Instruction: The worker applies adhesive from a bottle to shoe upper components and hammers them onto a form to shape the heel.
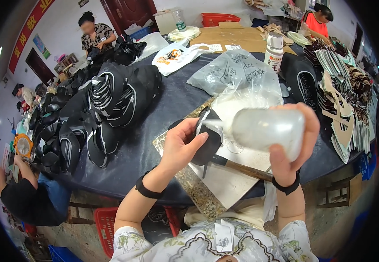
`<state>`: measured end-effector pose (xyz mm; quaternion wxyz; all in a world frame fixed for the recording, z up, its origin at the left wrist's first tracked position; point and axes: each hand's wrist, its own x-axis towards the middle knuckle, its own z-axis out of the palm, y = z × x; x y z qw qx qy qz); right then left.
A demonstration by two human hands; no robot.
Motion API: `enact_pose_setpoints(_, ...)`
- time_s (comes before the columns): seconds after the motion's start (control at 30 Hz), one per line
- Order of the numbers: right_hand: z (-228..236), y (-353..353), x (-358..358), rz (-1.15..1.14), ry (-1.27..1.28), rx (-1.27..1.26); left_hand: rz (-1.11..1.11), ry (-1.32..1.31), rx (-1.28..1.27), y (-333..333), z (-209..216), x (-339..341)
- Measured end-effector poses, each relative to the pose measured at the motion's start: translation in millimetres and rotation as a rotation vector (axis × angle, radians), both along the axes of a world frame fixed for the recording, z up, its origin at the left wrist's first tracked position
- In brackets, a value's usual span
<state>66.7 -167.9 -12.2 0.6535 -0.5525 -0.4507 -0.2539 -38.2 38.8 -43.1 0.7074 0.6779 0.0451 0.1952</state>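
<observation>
My left hand point(181, 147) grips a black shoe-upper piece point(210, 142) between thumb and fingers, above a stone slab point(196, 192). A pale strip or line shows along its top edge. In my right hand point(295, 142) is a translucent squeeze bottle point(266, 127), tipped sideways with its narrow nozzle pointing left. The nozzle's tip is at the black piece's upper edge; whether it touches I cannot tell. Below the bottle, a wooden-handled tool point(244, 169) lies across a white sheet point(229, 187); its head is hidden behind the black piece.
Large bundles of black shoe uppers point(126, 94) fill the table's left. A clear plastic bag point(237, 72) and a white bottle point(274, 52) stand beyond the slab. Stacked cut pieces point(340, 105) crowd the right. A red basket point(104, 227) sits below the table edge. Other people work around.
</observation>
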Motion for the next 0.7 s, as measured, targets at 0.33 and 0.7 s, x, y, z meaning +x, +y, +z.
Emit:
enact_pose_setpoints(0.33, 5, 5, -1, 0.101, 0.072, 0.115, -0.029, 0.030, -0.031, 5, -1, -2)
enact_pose_setpoints(0.7, 3, 8, 20, -0.108, 0.019, 0.122, -0.022, -0.033, -0.021, 4, -4, -4)
